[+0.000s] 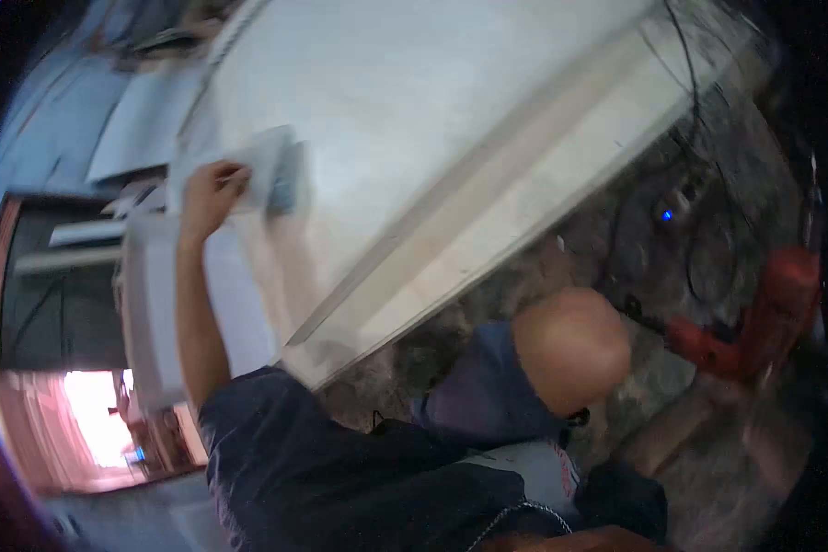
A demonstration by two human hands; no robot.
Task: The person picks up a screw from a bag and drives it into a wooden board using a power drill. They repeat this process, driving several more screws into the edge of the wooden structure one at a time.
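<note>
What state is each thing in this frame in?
left hand: closed on the pale block.
pale block: held against the white board, blurred.
white board: lying under the block.
red drill: down beside the board, blurred.
blue light: lit.

Bare left arm [189, 304], uncovered from the sleeve edge to the left hand [213, 195] at far left. Short sleeve [248, 414]: dark navy, loose. Same dark navy on the shirt [340, 478], creased, filling the near centre. Duller blue-grey shorts [483, 377], with the hem stopping at a bare, rounded knee [570, 345] right of centre. Pale grey-white patch [547, 469] on the clothing just near of the knee, carrying small reddish print too blurred to read. Thin pale cord [524, 511] curves over dark cloth at the near edge. All outlines are soft with blur.
</note>
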